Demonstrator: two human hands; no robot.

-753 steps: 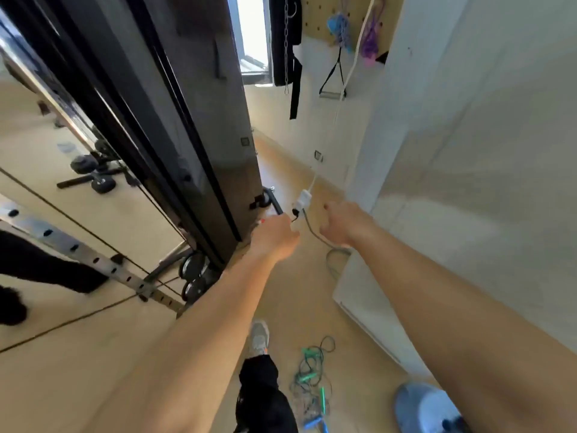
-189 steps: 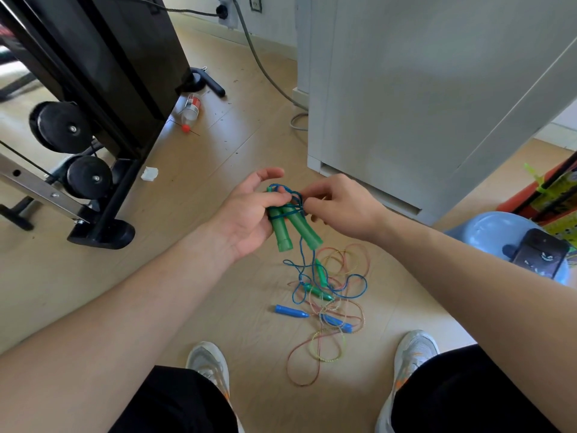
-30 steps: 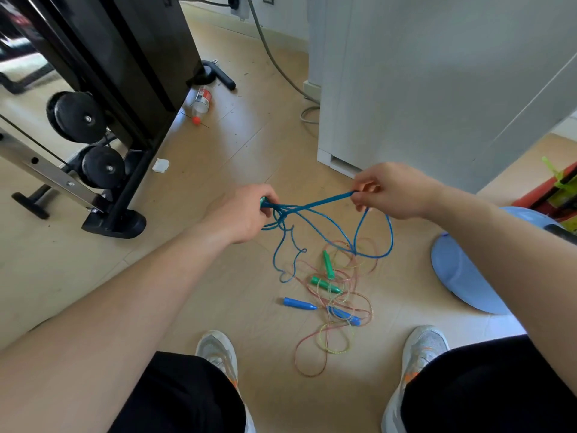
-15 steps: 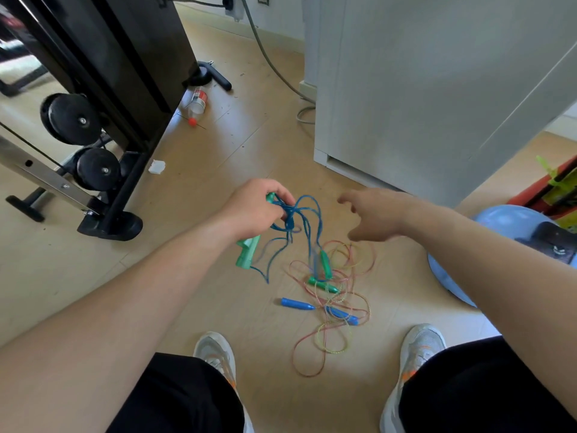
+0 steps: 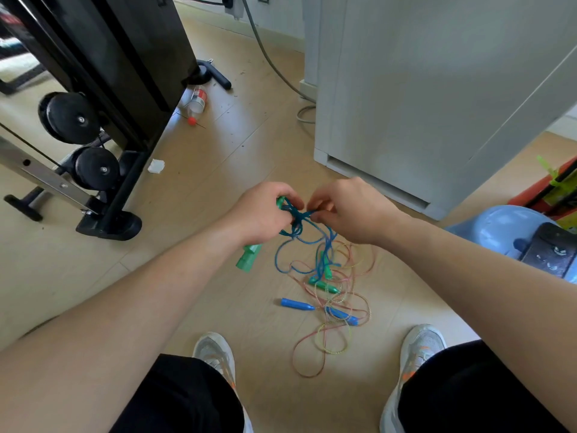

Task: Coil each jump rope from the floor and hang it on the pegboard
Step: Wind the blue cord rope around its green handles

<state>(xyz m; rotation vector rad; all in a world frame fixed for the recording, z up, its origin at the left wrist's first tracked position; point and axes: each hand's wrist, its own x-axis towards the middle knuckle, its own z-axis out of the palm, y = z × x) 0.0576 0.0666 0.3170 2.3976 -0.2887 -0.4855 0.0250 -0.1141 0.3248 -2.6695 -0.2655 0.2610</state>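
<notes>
Jump rope [image 5: 296, 226], a thin blue plastic cord with green plastic handles [image 5: 249, 261], is held partly off the pale wooden floor [image 5: 218, 170] at centre frame. Just left of centre, our left hand [image 5: 261, 214] is closed round the handles. Their butt ends stick out below the palm and a green tip shows above the knuckles. Between the hands the cord bunches into a knot of loops, and its slack hangs down. Just right of centre, our right hand [image 5: 349, 210] pinches a strand of that cord between thumb and fingertips.

We judge the rope light and limp. The cord looks springy, slick and quick to snag on itself, so the rigid handles are the sure place to hold, with each loop gathered into the same fist. Below and right of the hands, the other ropes lie tangled between our shoes [image 5: 215, 354]: blue handles [image 5: 296, 304], a second pair of green handles [image 5: 324, 284], and pink and yellow cords [image 5: 331, 342]. As far as we can tell, the hanging blue loops reach into that heap and could drag it along.
</notes>
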